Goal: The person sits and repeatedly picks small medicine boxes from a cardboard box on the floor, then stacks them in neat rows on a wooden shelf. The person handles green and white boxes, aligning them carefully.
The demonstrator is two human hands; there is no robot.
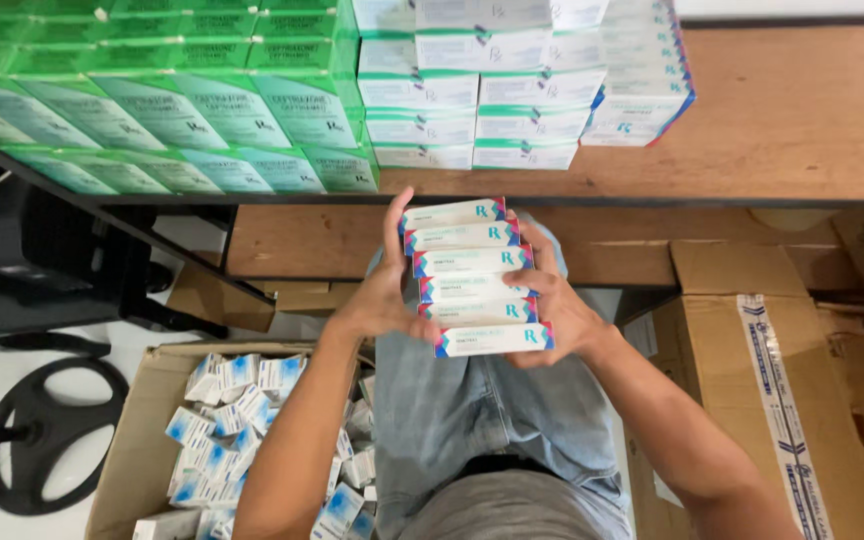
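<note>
Both my hands hold a stack of several small white medicine boxes (472,275) with red and blue ends, raised in front of the shelf edge. My left hand (380,290) clasps the stack's left side, thumb stretched up along it. My right hand (555,312) cups the right side and the bottom box. Below the stack are my knees in light blue jeans (472,410).
On the wooden shelf (782,120) stand rows of green boxes (172,100) at left and stacked white boxes (482,90) in the middle. An open carton (132,450) of small blue-and-white boxes sits at lower left, a taped cardboard carton (762,370) at right, a black chair base (52,430) far left.
</note>
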